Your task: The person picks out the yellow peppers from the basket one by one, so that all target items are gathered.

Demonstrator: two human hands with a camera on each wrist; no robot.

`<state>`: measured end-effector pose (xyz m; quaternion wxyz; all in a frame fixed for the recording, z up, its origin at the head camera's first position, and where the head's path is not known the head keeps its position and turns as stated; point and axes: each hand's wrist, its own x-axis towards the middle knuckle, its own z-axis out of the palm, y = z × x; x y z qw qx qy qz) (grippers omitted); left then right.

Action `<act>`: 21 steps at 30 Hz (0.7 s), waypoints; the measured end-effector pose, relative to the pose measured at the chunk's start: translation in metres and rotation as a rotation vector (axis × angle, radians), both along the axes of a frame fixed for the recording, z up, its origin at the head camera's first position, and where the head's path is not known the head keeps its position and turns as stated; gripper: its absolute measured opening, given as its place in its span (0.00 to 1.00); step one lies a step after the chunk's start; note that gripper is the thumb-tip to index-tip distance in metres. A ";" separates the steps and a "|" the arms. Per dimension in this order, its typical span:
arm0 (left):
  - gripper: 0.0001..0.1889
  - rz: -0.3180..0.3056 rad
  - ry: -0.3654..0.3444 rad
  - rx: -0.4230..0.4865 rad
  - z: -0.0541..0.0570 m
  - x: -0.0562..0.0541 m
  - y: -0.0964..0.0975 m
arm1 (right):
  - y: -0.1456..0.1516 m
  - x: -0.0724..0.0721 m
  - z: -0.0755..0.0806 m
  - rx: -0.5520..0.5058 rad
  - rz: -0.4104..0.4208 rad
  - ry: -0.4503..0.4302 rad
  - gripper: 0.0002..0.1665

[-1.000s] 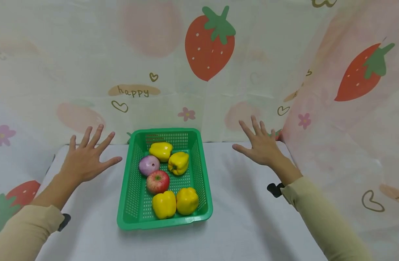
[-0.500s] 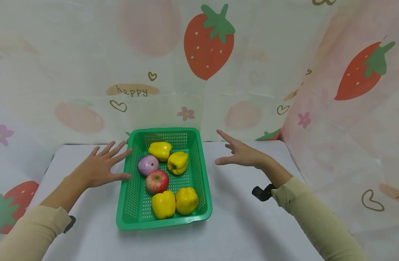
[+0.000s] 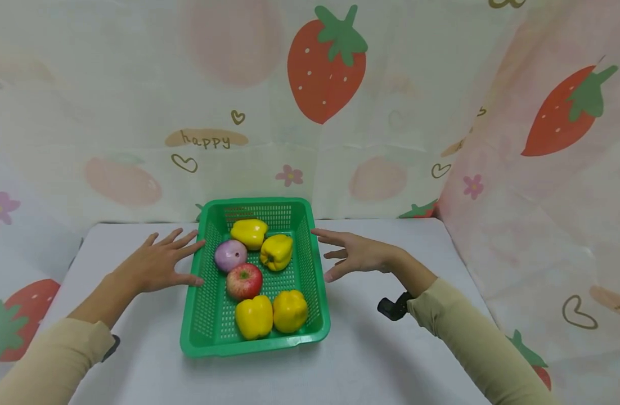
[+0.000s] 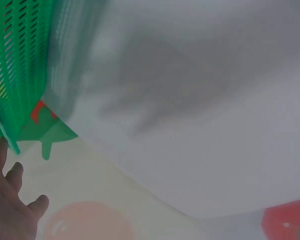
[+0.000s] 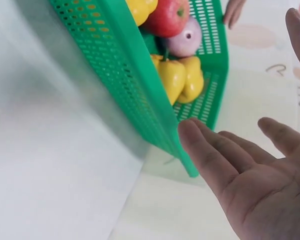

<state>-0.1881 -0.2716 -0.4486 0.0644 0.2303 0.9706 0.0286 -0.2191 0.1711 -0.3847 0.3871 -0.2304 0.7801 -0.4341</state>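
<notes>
A green plastic basket [image 3: 188, 315] stands on the white table. Inside it lie several yellow bell peppers [image 3: 254, 318], a red apple [image 3: 245, 282] and a pale purple round vegetable or fruit [image 3: 230, 256]. My left hand [image 3: 155, 264] is at the basket's left rim, fingers spread, fingertips overlapping the rim in the head view. On the other side, my right hand [image 3: 360, 253] has its straight fingers pointing at the right rim, thumb lower. In the right wrist view the right fingertips [image 5: 190, 131] come right up to the rim. Neither hand grips anything.
A white cloth covers the table [image 3: 391, 337]. Behind it hangs a pale backdrop [image 3: 401, 84] printed with strawberries, hearts and flowers, which also runs along the right side. Dark straps with small devices [image 3: 393, 306] sit at both wrists.
Both hands have come inward and down from a raised, spread pose to the basket's sides. The right hand has travelled farther, leftward to the rim. The basket and its contents stay put.
</notes>
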 end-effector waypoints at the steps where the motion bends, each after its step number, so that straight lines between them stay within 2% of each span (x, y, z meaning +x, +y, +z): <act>1: 0.51 -0.005 0.000 0.002 0.000 -0.001 0.000 | -0.002 0.000 -0.001 -0.010 0.007 -0.004 0.59; 5: 0.52 -0.022 -0.002 0.005 0.001 -0.004 0.002 | -0.013 0.002 -0.005 -0.024 0.037 -0.008 0.58; 15: 0.52 -0.015 -0.053 0.070 0.004 -0.010 0.007 | -0.039 0.005 -0.013 0.030 0.107 -0.044 0.57; 21: 0.53 -0.016 -0.064 0.080 0.001 -0.010 0.006 | -0.049 0.001 -0.019 0.080 0.196 -0.030 0.55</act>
